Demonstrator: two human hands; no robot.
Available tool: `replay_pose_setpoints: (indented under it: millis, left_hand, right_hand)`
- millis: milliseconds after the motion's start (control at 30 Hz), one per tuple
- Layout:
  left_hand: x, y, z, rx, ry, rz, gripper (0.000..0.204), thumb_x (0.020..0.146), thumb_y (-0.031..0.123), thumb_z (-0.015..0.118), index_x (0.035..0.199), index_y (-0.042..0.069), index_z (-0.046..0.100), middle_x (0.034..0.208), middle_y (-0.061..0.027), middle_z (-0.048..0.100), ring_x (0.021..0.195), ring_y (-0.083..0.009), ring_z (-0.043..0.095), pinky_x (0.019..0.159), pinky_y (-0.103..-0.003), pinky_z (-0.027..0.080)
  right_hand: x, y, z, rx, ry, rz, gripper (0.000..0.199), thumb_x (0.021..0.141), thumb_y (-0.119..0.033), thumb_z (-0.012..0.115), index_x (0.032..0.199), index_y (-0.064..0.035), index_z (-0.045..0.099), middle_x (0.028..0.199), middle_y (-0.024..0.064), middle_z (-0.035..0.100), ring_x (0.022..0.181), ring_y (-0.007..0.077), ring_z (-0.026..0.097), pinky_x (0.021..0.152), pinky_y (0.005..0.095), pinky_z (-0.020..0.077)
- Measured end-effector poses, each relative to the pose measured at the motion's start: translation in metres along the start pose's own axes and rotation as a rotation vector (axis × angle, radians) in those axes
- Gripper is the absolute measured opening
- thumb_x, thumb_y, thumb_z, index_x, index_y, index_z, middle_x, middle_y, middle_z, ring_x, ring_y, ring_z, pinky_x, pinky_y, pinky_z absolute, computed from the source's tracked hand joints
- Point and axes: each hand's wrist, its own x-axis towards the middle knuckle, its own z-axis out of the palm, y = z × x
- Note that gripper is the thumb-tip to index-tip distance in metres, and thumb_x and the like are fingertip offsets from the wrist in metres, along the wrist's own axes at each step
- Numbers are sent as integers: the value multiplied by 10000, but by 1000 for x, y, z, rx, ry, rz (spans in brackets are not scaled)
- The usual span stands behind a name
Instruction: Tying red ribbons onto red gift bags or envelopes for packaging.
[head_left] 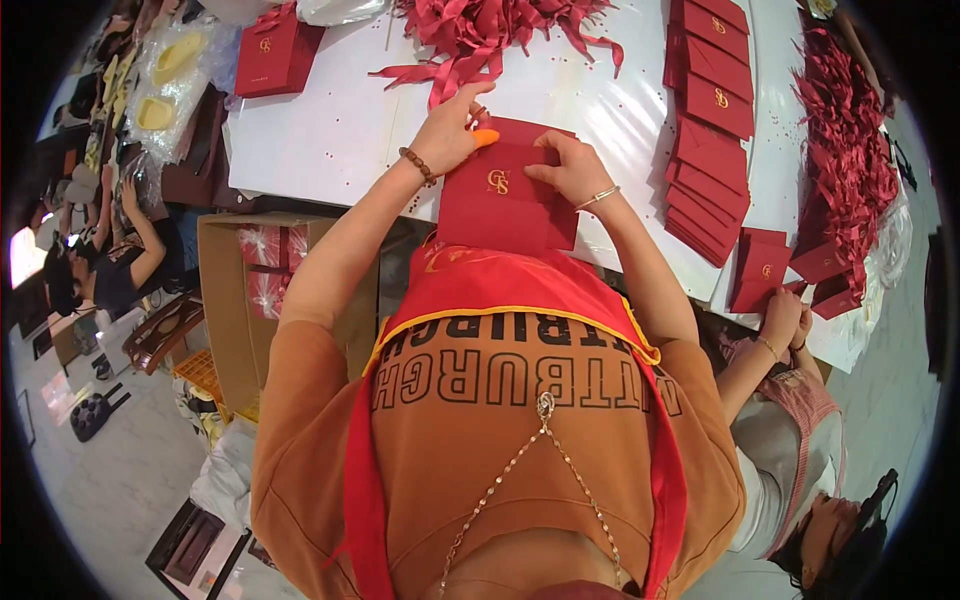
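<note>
A red paper gift bag (480, 222) with a gold emblem lies at the table's near edge, against my red apron. My left hand (447, 128) grips its upper left edge, the orange-covered thumb pressed on the paper and the index finger reaching past it. A bead bracelet circles that wrist. At the bag's upper right, my right hand (577, 172) has its fingers curled and closed on the edge; the exact grip of its fingertips is partly hidden. Just beyond my left hand lie loose red ribbons (470, 35), one tail hanging close to my fingers.
Overlapping red bags (708, 150) form a long row at the right. A red bag (278, 55) stands far left. A ribbon heap (845, 150) lies far right, near a co-worker's hands (785, 322) at a red bag (760, 270). A cardboard box (225, 300) with wrapped red items stands left.
</note>
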Motion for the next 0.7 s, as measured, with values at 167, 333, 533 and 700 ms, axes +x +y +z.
replay_pose_setpoints:
  millis: [167, 333, 533, 700]
  left_hand:
    - [-11, 5, 10, 9, -200, 105, 385, 768, 57, 555, 1144, 46, 471, 806, -141, 575, 708, -206, 563, 670, -305, 457]
    - [-19, -10, 39, 103, -165, 194, 452, 786, 20, 555, 1206, 37, 388, 758, -64, 513, 620, -112, 519, 554, -246, 448]
    - [-25, -21, 45, -29, -92, 278, 370, 779, 19, 559, 1137, 31, 468, 859, -114, 547, 699, -158, 550, 604, -256, 466]
    - [-29, -17, 43, 251, -15, 425, 327, 751, 37, 589, 1073, 24, 534, 894, -120, 548, 816, -224, 539, 719, -304, 444]
  right_hand:
    - [2, 13, 4, 142, -44, 157, 328, 712, -195, 673, 949, -1, 559, 715, 128, 597, 610, 215, 579, 581, 315, 463]
    - [3, 19, 6, 287, -59, 210, 261, 738, -190, 650, 926, -23, 580, 633, 83, 578, 459, 130, 524, 458, 272, 429]
    - [0, 21, 9, 296, -28, 199, 254, 749, -185, 636, 937, -23, 580, 614, 71, 570, 501, 130, 535, 472, 275, 433]
    - [0, 19, 9, 344, -35, 218, 290, 741, -188, 644, 971, -22, 585, 639, 74, 575, 521, 135, 538, 494, 271, 441]
